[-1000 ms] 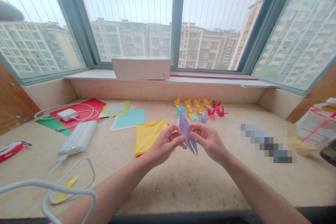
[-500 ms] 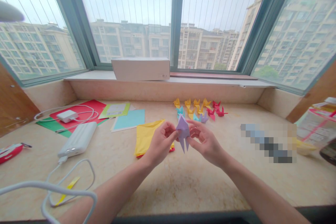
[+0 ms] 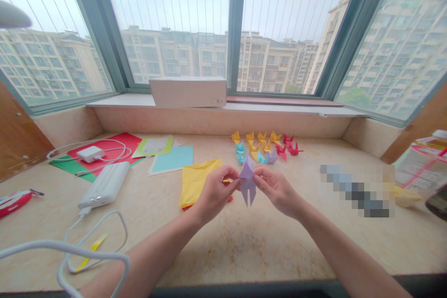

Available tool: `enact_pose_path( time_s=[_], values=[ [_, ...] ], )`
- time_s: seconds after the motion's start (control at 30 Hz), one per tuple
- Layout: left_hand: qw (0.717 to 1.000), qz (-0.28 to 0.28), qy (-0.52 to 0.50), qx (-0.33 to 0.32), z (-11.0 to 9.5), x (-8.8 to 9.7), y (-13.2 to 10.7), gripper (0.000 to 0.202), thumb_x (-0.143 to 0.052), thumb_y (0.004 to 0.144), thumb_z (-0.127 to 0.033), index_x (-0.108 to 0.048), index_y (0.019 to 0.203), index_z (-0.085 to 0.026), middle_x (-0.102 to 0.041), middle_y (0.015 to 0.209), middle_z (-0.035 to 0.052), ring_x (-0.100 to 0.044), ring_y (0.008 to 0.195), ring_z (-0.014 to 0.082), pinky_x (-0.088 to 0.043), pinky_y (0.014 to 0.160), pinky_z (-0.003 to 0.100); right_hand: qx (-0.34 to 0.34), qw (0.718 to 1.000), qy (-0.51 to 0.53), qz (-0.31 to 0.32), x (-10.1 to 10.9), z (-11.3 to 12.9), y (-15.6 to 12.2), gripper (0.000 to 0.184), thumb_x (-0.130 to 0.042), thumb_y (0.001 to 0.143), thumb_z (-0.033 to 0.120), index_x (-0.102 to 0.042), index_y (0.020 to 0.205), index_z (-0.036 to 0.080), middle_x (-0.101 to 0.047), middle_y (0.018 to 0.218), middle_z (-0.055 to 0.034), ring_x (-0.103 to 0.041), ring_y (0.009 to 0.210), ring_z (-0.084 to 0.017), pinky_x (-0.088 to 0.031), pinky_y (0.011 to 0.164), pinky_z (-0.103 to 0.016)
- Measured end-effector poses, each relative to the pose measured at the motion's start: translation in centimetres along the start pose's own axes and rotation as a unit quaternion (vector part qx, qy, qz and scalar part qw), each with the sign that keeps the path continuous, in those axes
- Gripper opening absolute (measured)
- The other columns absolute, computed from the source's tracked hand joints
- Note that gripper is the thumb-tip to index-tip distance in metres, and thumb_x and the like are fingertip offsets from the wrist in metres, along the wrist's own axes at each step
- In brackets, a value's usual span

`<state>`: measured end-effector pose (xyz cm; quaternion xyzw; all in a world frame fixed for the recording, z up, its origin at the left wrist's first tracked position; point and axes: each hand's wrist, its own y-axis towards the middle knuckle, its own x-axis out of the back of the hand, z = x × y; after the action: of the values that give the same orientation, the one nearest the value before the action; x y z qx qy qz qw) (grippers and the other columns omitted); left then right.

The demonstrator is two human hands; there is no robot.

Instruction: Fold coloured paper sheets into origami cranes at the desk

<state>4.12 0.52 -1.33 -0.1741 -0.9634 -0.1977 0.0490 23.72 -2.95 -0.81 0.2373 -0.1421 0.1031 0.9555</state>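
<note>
At the far left of the bench (image 3: 244, 247), a red-and-white object (image 3: 16, 202) lies near the edge of view. Next to the right, a green sheet (image 3: 68, 164) lies partly under a red sheet (image 3: 120, 149), on which a white charger (image 3: 90, 153) and its cord rest. A white power bank (image 3: 104, 184) lies in front, with a white cable (image 3: 124, 230) plugged into its near end. A lime-green packet (image 3: 152, 145) and a light blue sheet (image 3: 174, 159) follow, then a yellow sheet (image 3: 195, 181) with red showing beneath it. The left hand (image 3: 218, 188) pinches the left edge of a lilac folded paper (image 3: 247, 179) between thumb and fingers. This piece is held above the bench, roughly upright, between the two hands: pale and matt, it tapers to a single point at the top, is widest at mid-height, and ends below in two narrow points parted by a slit. The right hand (image 3: 277, 188) grips its right edge likewise. Behind it stand small folded paper figures: yellow ones (image 3: 275, 138), blue ones (image 3: 240, 148), a lilac one (image 3: 271, 157) and red ones (image 3: 295, 149). Further right, a pixelated patch (image 3: 358, 191) obscures its contents; a clear container (image 3: 424, 165) with pink marking stands at the right edge.
</note>
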Motion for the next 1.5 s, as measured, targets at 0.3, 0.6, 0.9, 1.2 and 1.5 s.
enact_pose_path(
  time_s=[0.3, 0.6, 0.9, 1.2, 1.5],
  values=[
    [0.998, 0.013, 0.035, -0.044, -0.1, 0.5, 0.0, 0.023, -0.068, 0.086, -0.039, -0.065, 0.083, -0.017, -0.065, 0.081, 0.0025, -0.063, 0.075, 0.015, -0.053, 0.068, 0.026, 0.03, 0.998, -0.036, -0.053, 0.7, 0.5, 0.3, 0.025, -0.069, 0.086, 0.045, -0.067, 0.083, 0.021, -0.063, 0.087, -0.0038, -0.057, 0.079, -0.017, -0.047, 0.07, -0.031],
    [0.988, 0.037, 0.08, -0.123, -1.0, 0.7, -0.2, 0.016, -0.061, 0.092, -0.032, -0.07, 0.092, -0.019, -0.066, 0.093, 0.0071, -0.063, 0.085, 0.0172, -0.054, 0.073, 0.028, 0.108, 0.967, -0.141, -0.183, -0.3, -0.1, 0.0, 0.018, -0.066, 0.089, 0.037, -0.06, 0.08, 0.023, -0.06, 0.076, -0.0014, -0.053, 0.071, -0.018, -0.045, 0.068, -0.033],
    [0.969, 0.08, 0.145, -0.185, -1.3, 0.6, -0.3, 0.024, -0.051, 0.097, -0.031, -0.071, 0.094, -0.018, -0.067, 0.086, 0.0073, -0.06, 0.081, 0.0182, -0.049, 0.077, 0.03, 0.143, 0.952, -0.163, -0.216, -0.6, -0.2, -0.1, 0.016, -0.065, 0.09, 0.037, -0.06, 0.082, 0.024, -0.066, 0.09, -0.005, -0.064, 0.087, -0.023, -0.05, 0.082, -0.038],
    [0.98, 0.103, 0.104, -0.133, -1.3, 0.9, -0.3, 0.028, -0.05, 0.097, -0.036, -0.072, 0.11, -0.023, -0.058, 0.116, 0.0112, -0.053, 0.114, 0.0253, -0.044, 0.103, 0.042, 0.027, 0.975, -0.095, -0.198, -1.2, -0.9, -0.1, 0.025, -0.066, 0.087, 0.046, -0.061, 0.081, 0.022, -0.066, 0.077, -0.0024, -0.061, 0.076, -0.019, -0.047, 0.074, -0.032],
    [0.987, 0.134, -0.087, 0.0, -0.7, 0.0, -0.1, 0.035, -0.071, 0.084, -0.04, -0.068, 0.114, -0.022, -0.057, 0.117, 0.009, -0.059, 0.106, 0.0229, -0.057, 0.08, 0.031, -0.062, 0.976, 0.133, -0.159, -1.4, -0.7, 0.5, 0.034, -0.076, 0.077, 0.048, -0.058, 0.087, 0.021, -0.062, 0.071, 0.0019, -0.056, 0.062, -0.013, -0.043, 0.056, -0.025]
  ],
)
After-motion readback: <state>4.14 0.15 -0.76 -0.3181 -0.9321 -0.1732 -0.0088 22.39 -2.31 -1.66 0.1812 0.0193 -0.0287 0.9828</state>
